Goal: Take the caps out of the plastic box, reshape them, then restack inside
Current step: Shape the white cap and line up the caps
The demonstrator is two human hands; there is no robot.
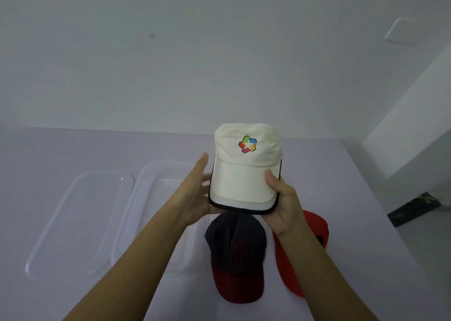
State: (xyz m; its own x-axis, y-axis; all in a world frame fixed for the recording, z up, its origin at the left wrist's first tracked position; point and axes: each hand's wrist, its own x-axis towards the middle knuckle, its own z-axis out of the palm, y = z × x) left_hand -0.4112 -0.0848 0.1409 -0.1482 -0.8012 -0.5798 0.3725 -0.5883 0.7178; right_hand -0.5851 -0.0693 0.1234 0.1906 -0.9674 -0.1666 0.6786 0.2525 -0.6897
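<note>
Nearest the body, directly under the grip, we mark the dark cap (235, 247), red brim toward the person, flat on the table (353, 198). Just right of the grip and below it lies the red cap (314, 223), partly hidden by the right forearm. Both are out of the box, so we judge they are parked there for the restack.

The grip itself: the right hand (283, 198) pinches the white cap (244, 174) at the right corner of its brim, thumb on top, fingers curled under. The left hand (197, 189) has straight fingers spread along the left brim edge. It looks like it touches the edge, with nothing wrapped round it. The cap is held up off the table, brim toward the person and logo front facing us. We read this as the reshape step: one hand anchors the brim while the flat one steadies or bends the other side.

Left of the grip and lower, the clear plastic box (136, 210) sits on the table with no cap in it. Further left is what we take for its lid (80, 223). Both are well apart from the held cap.

Beyond the grip, only the plain wall (170, 64).
</note>
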